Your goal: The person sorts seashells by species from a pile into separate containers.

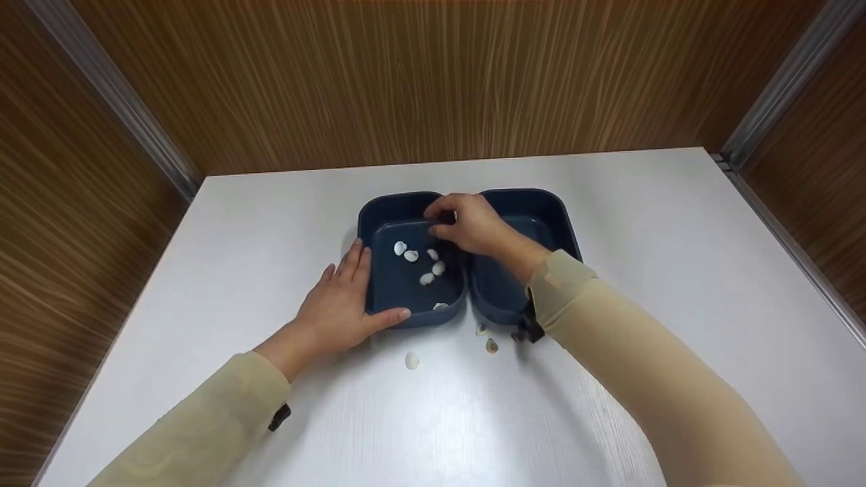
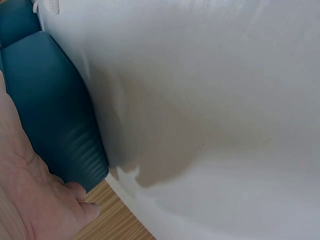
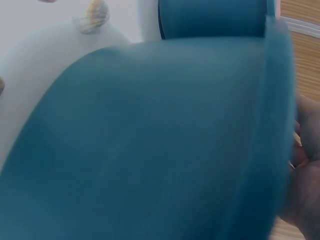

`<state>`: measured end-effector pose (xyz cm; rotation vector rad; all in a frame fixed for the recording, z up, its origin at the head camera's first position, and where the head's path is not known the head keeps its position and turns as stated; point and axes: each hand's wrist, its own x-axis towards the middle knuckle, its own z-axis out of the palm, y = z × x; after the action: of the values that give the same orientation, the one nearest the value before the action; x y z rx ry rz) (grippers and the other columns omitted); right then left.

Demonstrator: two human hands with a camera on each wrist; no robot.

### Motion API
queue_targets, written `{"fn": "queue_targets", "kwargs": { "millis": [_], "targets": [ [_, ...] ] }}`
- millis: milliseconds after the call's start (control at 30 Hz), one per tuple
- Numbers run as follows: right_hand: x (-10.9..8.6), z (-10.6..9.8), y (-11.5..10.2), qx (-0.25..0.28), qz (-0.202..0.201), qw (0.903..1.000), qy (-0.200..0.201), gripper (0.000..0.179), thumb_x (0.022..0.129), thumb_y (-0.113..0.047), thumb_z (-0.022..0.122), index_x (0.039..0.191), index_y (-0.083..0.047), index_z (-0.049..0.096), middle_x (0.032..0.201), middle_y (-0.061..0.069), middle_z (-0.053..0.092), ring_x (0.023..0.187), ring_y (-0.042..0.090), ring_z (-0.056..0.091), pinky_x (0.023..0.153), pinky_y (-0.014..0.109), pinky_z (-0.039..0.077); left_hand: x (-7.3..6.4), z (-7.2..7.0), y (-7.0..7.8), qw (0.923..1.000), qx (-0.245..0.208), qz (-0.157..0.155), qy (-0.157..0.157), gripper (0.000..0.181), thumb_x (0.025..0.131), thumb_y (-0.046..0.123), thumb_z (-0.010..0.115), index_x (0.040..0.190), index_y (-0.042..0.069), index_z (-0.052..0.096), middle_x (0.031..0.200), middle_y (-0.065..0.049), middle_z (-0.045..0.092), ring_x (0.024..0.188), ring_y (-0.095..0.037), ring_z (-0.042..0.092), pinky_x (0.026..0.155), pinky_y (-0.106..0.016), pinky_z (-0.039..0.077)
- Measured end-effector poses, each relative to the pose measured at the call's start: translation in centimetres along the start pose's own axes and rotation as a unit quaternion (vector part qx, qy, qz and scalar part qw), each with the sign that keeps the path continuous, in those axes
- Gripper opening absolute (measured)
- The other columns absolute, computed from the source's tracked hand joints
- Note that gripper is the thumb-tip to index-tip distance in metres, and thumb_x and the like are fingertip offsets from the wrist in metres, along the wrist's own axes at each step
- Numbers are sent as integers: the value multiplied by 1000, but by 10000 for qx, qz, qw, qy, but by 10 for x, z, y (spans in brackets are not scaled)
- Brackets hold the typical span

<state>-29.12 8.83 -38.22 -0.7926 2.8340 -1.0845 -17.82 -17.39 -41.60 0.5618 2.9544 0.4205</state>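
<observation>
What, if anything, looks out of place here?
Several loose shells lie on the table, just in front of the boxes; other shells sit inside the left box, so the loose ones look like strays.

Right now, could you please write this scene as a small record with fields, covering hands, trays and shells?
left hand: rests against left tray
right hand: over left tray's far right side; grip unclear
left tray: dark blue, several white shells inside
right tray: beside it, partly hidden by right arm
loose shells: on table, near side
</observation>
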Motion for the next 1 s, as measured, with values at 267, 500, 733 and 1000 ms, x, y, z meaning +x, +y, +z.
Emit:
{"fn": "queue_targets", "kwargs": {
  "millis": [267, 500, 733, 1000],
  "targets": [
    [-19, -15, -10, 209, -226, 9995, -6, 25, 99, -10, 76, 124, -6, 76, 117, 11, 75, 91, 22, 71, 81, 37, 58, 0, 0, 0, 10000, -27, 6, 11, 132, 87, 94, 43, 168, -4, 5, 177, -20, -3, 163, -32, 9, 129, -57, 14],
    [-44, -23, -24, 388, -646, 9972, -28, 26, 96, -9, 79, 122, -5, 77, 116, 10, 76, 101, 29, 70, 82, 36, 55, -1, -2, -5, 10000, -4, -66, -56, 134, 86, 96, 39, 168, -4, 3, 177, -19, -6, 163, -32, 7, 129, -56, 12],
    [-78, -21, -43, 425, -1412, 9890, -120, 28, 93, -10, 83, 120, -3, 78, 115, 7, 78, 107, 28, 72, 90, 47, 57, -1, -3, -5, 10000, 11, -68, -6, 133, 87, 94, 43, 167, -5, 6, 176, -21, -4, 163, -34, 10, 129, -57, 13],
    [-111, -8, -52, 359, -2043, 9771, -465, 27, 92, -11, 85, 118, -7, 78, 116, 3, 77, 113, 19, 71, 99, 35, 57, 0, -1, -4, 9999, 55, -84, 10, 132, 88, 93, 44, 167, -5, 6, 176, -21, -3, 162, -35, 14, 129, -56, 14]
  ]
}}
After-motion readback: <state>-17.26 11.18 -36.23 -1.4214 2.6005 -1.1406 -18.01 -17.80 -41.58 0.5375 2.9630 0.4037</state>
